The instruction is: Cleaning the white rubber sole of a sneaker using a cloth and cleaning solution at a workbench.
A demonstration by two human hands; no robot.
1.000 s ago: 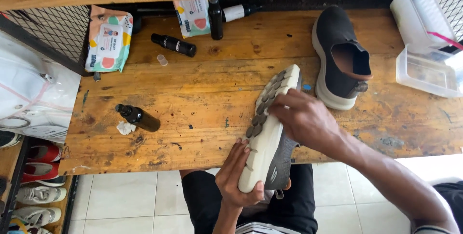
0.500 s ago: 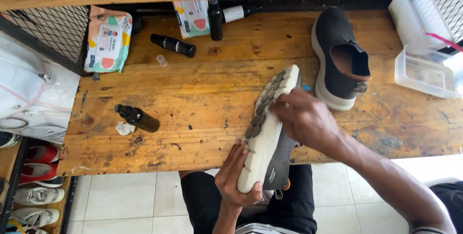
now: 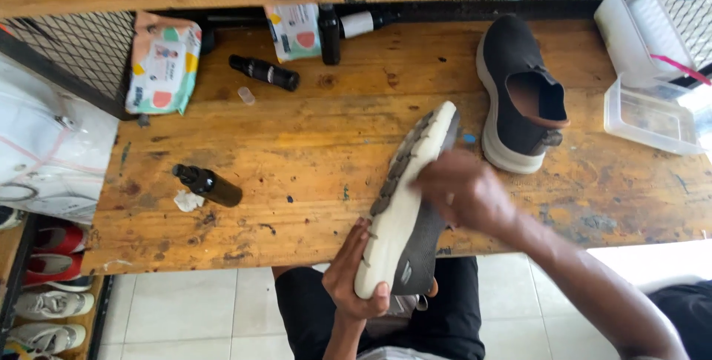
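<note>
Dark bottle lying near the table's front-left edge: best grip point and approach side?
Judging by its pose, grip the dark bottle across its round body near the middle, coming from above. It lies on its side on the wooden table, both flanks exposed; only a crumpled white scrap is close by.

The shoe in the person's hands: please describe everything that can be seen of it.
The shoe is a dark slip-on with a thick white sole and grey tread patches. It is tilted on its side, sole facing left, toe pointing away over the wooden table, heel toward the person's lap. The left hand grips the heel end; the blurred right hand presses on its upper side.
</note>
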